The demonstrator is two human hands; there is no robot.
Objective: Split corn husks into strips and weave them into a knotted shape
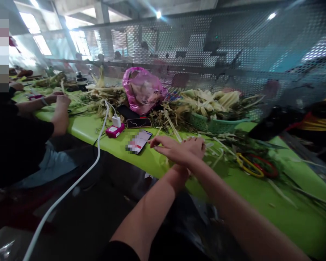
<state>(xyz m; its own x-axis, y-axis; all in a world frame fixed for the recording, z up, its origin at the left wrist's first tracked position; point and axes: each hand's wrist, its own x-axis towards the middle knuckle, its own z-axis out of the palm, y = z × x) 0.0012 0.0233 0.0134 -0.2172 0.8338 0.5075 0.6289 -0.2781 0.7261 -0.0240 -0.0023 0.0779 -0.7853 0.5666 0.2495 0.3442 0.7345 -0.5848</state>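
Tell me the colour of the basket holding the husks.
The basket is green; the head view shows it best.

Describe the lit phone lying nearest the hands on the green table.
The phone is a slim dark-edged slab lying flat, face up, on the green table, turned diagonally near the table's front edge. Its screen is lit, mostly white with a red patch. The right hand hovers just right of it, fingertips close but apparently not touching.

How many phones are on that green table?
2: a lit phone by the right hand, a dark phone behind it. A black slab by the pink bag may be a third.
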